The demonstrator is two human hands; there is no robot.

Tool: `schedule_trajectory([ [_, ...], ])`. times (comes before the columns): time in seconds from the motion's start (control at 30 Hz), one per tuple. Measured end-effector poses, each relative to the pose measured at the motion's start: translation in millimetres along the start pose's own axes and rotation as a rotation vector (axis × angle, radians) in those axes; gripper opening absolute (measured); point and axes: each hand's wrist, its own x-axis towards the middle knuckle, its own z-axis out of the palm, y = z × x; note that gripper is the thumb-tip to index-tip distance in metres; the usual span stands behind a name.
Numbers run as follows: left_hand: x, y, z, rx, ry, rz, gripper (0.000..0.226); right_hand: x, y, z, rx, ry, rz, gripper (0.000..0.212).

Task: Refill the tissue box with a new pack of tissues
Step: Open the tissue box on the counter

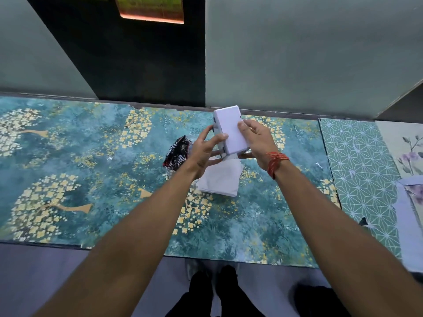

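A white plastic tissue box [231,130] is held tilted above the table, its long plain face toward me. My left hand [206,152] grips its left side and lower end. My right hand [256,138], with a red thread band at the wrist, grips its right side with the thumb on the top face. Under the hands a stack of white tissues [220,181] lies on the table. To its left sits a crumpled black and red tissue wrapper [176,154], partly hidden by my left hand.
The table carries a teal cover with yellow flower trees [91,170]. A green geometric sheet [361,175] and a floral sheet [407,156] lie at the right. A grey wall with a dark panel [137,65] rises behind. My feet [219,291] show below the front edge.
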Motion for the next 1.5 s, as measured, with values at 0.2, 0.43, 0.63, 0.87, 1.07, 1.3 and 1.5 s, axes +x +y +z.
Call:
schedule_trajectory([
  [0.2, -3, -6, -6, 0.016, 0.008, -0.097, 0.061, -5, -4, -6, -0.050, -0.133, 0.159, 0.037],
  [0.43, -7, -6, -1, -0.097, -0.008, -0.203, 0.042, -8, -4, -3, -0.187, -0.164, 0.121, 0.042],
  [0.63, -3, -7, -1, -0.117, 0.110, -0.119, 0.034, -7, 1, -3, -0.072, -0.089, 0.098, 0.034],
  [0.87, -3, -1, 1, -0.113, 0.064, -0.127, 0.056, -9, 4, 1, -0.060, -0.086, -0.026, 0.025],
  [1.07, -4, -3, -5, -0.057, 0.083, -0.058, 0.058, -13, 13, 8, -0.074, -0.092, -0.076, 0.028],
  [1.3, -7, 1, -24, -0.083, 0.120, -0.033, 0.092, -9, 21, 0, 0.198, -0.009, 0.071, 0.032],
  [1.5, -18, 10, -52, -0.079, 0.308, 0.057, 0.090, -3, 22, -14, 0.433, 0.064, 0.175, 0.017],
])
